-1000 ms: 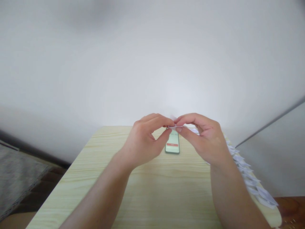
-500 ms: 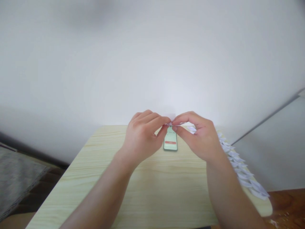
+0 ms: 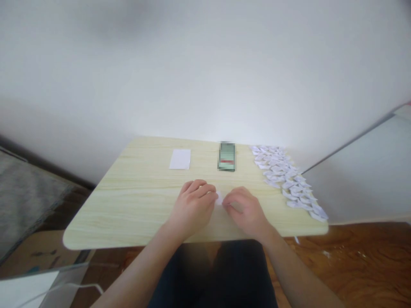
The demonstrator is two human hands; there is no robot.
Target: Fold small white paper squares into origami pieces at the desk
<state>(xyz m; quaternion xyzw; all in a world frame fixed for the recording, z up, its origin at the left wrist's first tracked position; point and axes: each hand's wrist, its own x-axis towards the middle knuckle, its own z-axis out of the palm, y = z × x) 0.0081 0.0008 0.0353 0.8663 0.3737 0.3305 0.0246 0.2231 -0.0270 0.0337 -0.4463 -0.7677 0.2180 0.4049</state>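
Pale wall (image 3: 205, 77) and wood-grained tabletop (image 3: 141, 196) frame the work. Left to right, we see a flat white square (image 3: 180, 159); the left hand (image 3: 196, 203), fingers curled, grip hidden from us; a small white paper (image 3: 219, 198) toward the tabletop's front, its direction and long axis too covered to tell; a phone (image 3: 227, 157) beyond; the right hand (image 3: 244, 209), thumb and forefinger apparently pinching the paper; folded white pieces (image 3: 281, 171). We judge this a folding step, calling next for steady pressure.

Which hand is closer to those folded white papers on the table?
Right. The right hand is to the left of the folded white papers, with bare table between; the left hand is farther left, beyond the small paper.
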